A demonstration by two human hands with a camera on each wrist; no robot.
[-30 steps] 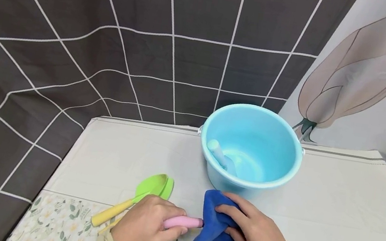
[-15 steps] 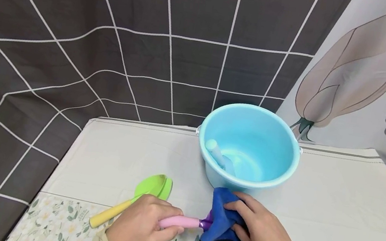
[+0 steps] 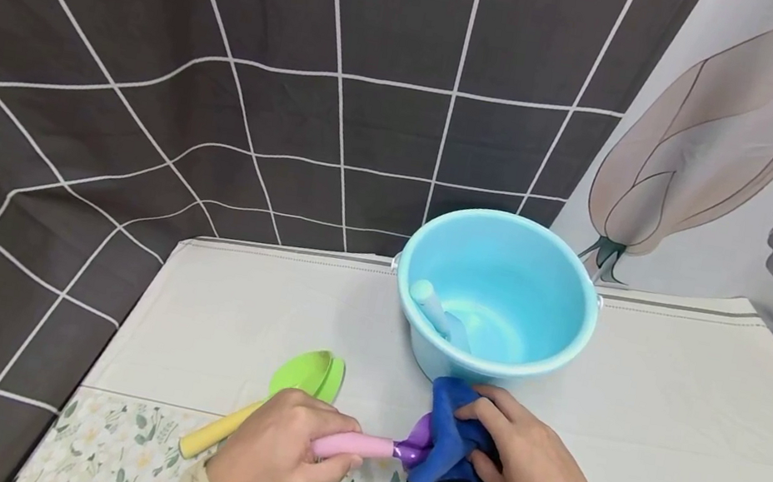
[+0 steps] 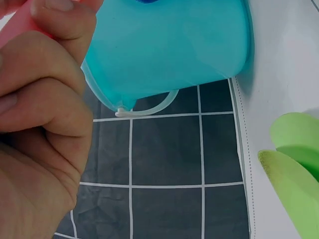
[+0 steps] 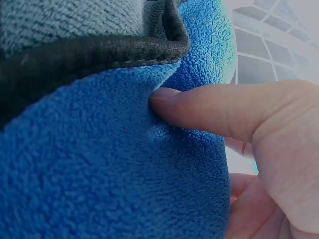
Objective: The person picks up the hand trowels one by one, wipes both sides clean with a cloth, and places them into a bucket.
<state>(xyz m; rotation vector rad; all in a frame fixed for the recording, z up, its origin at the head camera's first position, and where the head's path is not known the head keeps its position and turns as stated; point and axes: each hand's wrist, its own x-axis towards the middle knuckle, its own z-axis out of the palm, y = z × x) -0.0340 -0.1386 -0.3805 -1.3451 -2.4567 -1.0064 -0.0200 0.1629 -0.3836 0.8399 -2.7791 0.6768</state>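
Observation:
My left hand (image 3: 285, 448) grips the pink handle of a toy shovel (image 3: 354, 445) with a shiny purple head, held level above the table. Most of the purple head is hidden under a blue cloth (image 3: 449, 441) with black edging. My right hand (image 3: 525, 465) holds this cloth around the head. Close up in the right wrist view, the thumb presses on the fluffy blue cloth (image 5: 109, 149) beside a folded grey patch. The left wrist view catches the curled fingers of my left hand (image 4: 45, 99) at the handle.
A light blue bucket (image 3: 540, 299) stands just behind my hands, with a pale blue tool (image 3: 432, 307) leaning inside. Left of my left hand lie green scoops with yellow handles (image 3: 220, 427), partly overlapping. A dark gridded curtain (image 3: 263, 112) hangs behind the table (image 3: 256, 296).
The cloth and right hand have shifted slightly right along the shovel, uncovering more of its purple head. The left hand has moved a little left with the handle.

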